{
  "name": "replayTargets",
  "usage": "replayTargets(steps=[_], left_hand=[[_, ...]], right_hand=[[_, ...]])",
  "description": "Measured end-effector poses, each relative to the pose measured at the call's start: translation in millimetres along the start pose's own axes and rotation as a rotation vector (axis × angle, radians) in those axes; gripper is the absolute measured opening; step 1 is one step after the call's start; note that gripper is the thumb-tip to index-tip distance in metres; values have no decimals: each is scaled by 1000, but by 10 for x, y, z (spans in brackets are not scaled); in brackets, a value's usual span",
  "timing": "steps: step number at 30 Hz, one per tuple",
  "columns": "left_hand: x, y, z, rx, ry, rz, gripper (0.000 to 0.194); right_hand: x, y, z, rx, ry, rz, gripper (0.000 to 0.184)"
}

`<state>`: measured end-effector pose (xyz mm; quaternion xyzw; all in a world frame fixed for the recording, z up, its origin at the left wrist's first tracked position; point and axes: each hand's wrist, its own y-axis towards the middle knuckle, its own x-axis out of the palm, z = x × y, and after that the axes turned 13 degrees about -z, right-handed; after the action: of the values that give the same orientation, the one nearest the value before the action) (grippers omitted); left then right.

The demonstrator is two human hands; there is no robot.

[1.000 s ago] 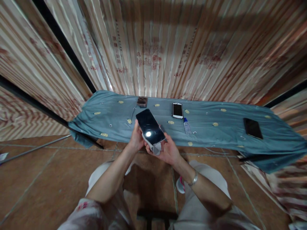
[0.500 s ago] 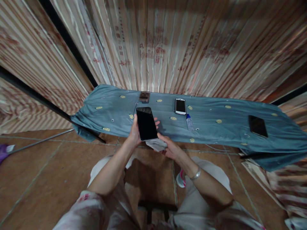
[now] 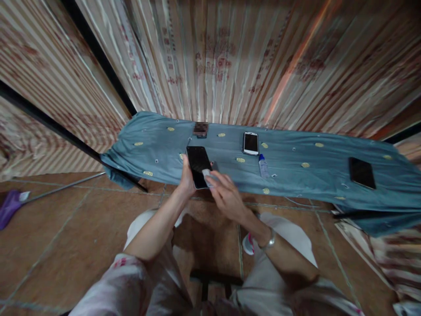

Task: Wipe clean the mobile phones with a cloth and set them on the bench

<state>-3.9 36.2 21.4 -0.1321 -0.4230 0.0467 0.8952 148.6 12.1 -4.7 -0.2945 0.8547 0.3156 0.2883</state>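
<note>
- The left hand (image 3: 187, 179) holds the dark phone (image 3: 197, 159): its thumb lies along the near side of the casing, and its other fingers go behind, mostly hidden, with a fingertip showing past the opposite edge.
- The right hand (image 3: 228, 197) has its fingers drawn in narrow around a small pale cloth (image 3: 207, 173), which lies against the lower part of the dark phone's screen.
- The dark phone sits between the two sets of fingers, screen up, held over the near side of the table (image 3: 286, 151), which has a blue-green patterned cover.
- Beyond the right fingers and to their right, a white phone (image 3: 251, 143) lies face up on the cover.
- Nearer those fingers than the table's far edge, also to their right, is a clear bottle (image 3: 263, 167) with a blue cap, its cap end close to the white phone.
- Well to the right of the right fingers lies a black device (image 3: 362, 172).
- Past the left fingers, near the far edge, rests a small item (image 3: 200, 129), too blurred to identify.
</note>
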Motion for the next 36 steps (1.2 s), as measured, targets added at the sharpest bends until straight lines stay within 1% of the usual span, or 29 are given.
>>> replayTargets(steps=[2,4,7,10,14,17,19,22,24,30,32,36], left_hand=[[-4,-2,-4,-20,20,39,76],[-14,-9,-8,-43,22,60,74],[-33,-19,-17,-71,-8,68,74],[-53,-24,-33,-74,-15,65,74],[-72,-52,-63,-161,28,35,78],[-66,-84,-111,-182,90,24,72],[-51,-98,-165,-125,115,51,61],[-20,-106,-272,4,136,111,45],[3,-112,-345,27,160,110,41],[85,-173,-479,-52,232,4,47],[120,-195,-487,-85,218,-41,51],[175,-215,-459,-129,173,-91,54]], right_hand=[[130,-31,-80,-98,-142,-64,41],[217,-50,-113,-164,-222,-100,47],[262,-57,-115,-214,-268,-116,53],[253,-42,-115,-221,-256,-108,52],[225,4,-118,-176,-204,-119,49],[197,47,-84,-128,-168,-128,49],[170,77,-43,-97,-154,-125,49],[111,122,28,-56,-148,-117,50],[63,154,74,-31,-144,-102,51],[-45,252,190,22,-151,-40,50],[-60,278,219,49,-147,-28,50],[-73,308,280,111,-133,20,50]])
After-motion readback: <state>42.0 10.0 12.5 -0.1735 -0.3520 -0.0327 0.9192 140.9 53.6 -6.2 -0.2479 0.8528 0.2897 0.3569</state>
